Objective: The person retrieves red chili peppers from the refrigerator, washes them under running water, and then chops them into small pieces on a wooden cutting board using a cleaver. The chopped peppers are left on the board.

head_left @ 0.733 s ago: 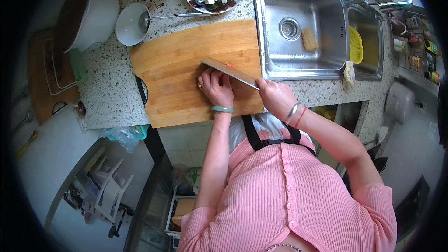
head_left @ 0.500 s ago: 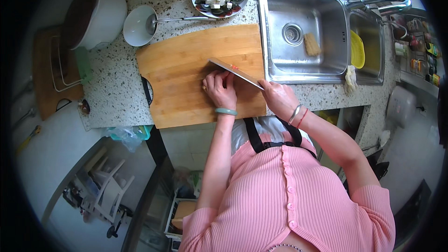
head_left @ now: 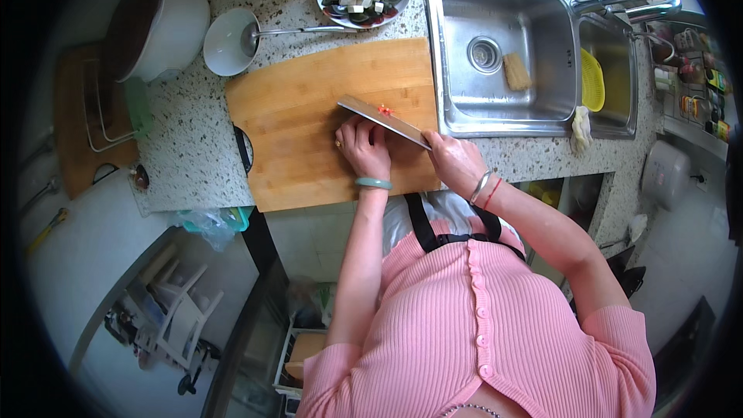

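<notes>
My right hand is closed round the handle of a broad kitchen knife, whose blade slants to the left across a wooden cutting board. Small bits of chopped red food lie at the far side of the blade; they are too small to name surely. Just on the near side of the blade, my left hand rests on the board with its fingers curled down. Whatever those fingers hold is hidden beneath them.
Beyond the board stand a plate of white cubes and dark slices, and a white bowl with a ladle. A steel sink with a sponge adjoins the board's right side. A large pot is at the left.
My right hand and the knife have shifted slightly left. More red bits show beside the blade. My left hand has hardly moved.
</notes>
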`<state>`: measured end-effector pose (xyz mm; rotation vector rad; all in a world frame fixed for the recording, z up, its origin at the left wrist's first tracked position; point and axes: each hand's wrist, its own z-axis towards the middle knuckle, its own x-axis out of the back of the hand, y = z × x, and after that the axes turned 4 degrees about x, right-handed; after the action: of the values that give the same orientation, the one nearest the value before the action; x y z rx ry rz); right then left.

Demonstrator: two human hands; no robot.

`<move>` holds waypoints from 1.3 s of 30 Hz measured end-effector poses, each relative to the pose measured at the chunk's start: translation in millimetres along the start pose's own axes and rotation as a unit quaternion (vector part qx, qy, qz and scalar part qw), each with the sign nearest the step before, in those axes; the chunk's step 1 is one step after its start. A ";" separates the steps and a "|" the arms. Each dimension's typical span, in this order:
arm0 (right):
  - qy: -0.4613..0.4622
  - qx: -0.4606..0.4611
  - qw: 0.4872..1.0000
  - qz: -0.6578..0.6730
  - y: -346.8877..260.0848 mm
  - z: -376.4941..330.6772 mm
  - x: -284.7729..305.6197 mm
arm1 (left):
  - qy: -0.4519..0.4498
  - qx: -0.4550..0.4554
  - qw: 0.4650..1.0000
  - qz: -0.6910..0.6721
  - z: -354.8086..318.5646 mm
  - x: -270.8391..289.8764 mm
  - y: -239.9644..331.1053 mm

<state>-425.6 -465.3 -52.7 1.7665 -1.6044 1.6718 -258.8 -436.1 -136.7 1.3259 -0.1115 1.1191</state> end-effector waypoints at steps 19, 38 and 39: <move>0.005 -0.010 0.998 0.056 0.2 5.4 0.3 | -0.032 0.003 0.999 0.025 -1.8 2.3 0.8; -0.040 -0.014 0.997 0.066 5.1 -5.9 30.0 | -0.023 -0.012 0.999 -0.043 1.2 7.7 -3.0; -0.044 -0.015 0.997 0.063 4.3 -6.3 31.0 | -0.020 -0.010 0.999 -0.044 1.7 7.1 -3.4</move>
<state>-440.2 -478.5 -27.6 1.7819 -1.8041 1.6343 -251.9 -432.8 -134.0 1.3232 -0.0929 1.0161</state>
